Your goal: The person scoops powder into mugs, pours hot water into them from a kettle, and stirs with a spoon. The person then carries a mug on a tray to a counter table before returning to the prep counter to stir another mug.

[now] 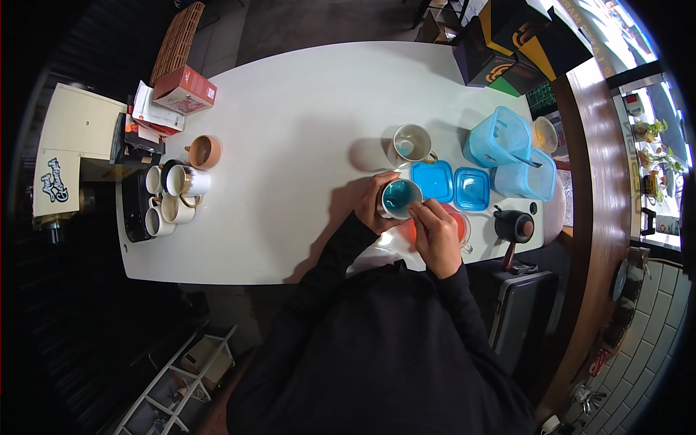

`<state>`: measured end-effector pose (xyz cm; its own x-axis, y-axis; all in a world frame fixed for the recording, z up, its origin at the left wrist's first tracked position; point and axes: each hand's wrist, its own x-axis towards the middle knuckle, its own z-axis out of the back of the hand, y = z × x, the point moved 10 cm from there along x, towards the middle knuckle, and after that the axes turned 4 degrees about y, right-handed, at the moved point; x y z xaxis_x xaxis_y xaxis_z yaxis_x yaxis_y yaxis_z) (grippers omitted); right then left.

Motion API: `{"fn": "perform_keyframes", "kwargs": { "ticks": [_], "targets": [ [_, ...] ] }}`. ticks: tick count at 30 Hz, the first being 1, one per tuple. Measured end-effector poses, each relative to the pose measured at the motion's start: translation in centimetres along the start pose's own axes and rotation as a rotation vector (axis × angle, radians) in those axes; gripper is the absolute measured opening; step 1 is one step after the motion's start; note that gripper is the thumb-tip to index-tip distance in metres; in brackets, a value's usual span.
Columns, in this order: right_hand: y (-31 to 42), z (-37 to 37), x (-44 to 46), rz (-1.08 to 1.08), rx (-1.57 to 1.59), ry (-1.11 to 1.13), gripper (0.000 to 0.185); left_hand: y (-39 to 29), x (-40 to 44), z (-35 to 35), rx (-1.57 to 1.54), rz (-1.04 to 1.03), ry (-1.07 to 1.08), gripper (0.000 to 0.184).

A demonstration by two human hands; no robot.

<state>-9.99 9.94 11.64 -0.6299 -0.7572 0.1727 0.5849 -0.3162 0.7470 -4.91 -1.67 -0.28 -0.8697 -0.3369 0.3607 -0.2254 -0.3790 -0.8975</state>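
Observation:
My left hand [373, 208] is wrapped around the side of a light mug [389, 210], which is tilted so that its blue-green inside shows. At the mug's right rim, the fingers of my right hand [439, 241] are pinched together and touch it; whether they also hold something small is hidden. Just beyond stands a second, metallic-looking mug [412, 143] with its handle toward the right. Two blue lids [432, 181] lie beside the held mug. A red-orange round item [461, 226] is partly covered by my right hand.
Two translucent blue containers [499, 139] stand at the right, near a black long-handled pot [514, 225]. Several white mugs [176, 209] and a terracotta cup [205, 151] are at the left of the white table [290, 94]. Dark boxes [500, 51] occupy the far right corner.

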Motion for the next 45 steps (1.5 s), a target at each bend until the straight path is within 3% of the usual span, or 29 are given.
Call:
{"fn": "perform_keyframes", "kwargs": {
  "ticks": [9, 14, 21, 26, 33, 45],
  "targets": [
    [-0.2, -0.4, 0.9, 0.041, 0.04, 0.002, 0.019, -0.3, 0.1, 0.4, -0.043, -0.009, -0.038, 0.095],
    [-0.4, 1.1, 1.1, -0.005, -0.042, -0.08, 0.016, -0.7, 0.2, 0.2, 0.023, -0.024, -0.008, 0.098],
    [0.2, 1.4, 0.4, 0.019, -0.137, -0.019, 0.019, -0.8, 0.2, 0.2, -0.011, -0.008, -0.013, 0.095],
    [0.0, -0.2, 0.1, -0.011, -0.008, 0.069, 0.019, -0.5, 0.0, 0.2, 0.025, -0.04, -0.01, 0.095],
    [-0.1, -0.6, 1.3, 0.044, 0.048, 0.006, 0.013, -0.3, 0.0, 0.2, -0.019, -0.035, -0.039, 0.095],
    [0.1, 1.4, 0.8, 0.003, -0.117, -0.044, 0.013, -0.5, 0.1, -0.1, 0.021, -0.016, 0.008, 0.099]
  ]
}}
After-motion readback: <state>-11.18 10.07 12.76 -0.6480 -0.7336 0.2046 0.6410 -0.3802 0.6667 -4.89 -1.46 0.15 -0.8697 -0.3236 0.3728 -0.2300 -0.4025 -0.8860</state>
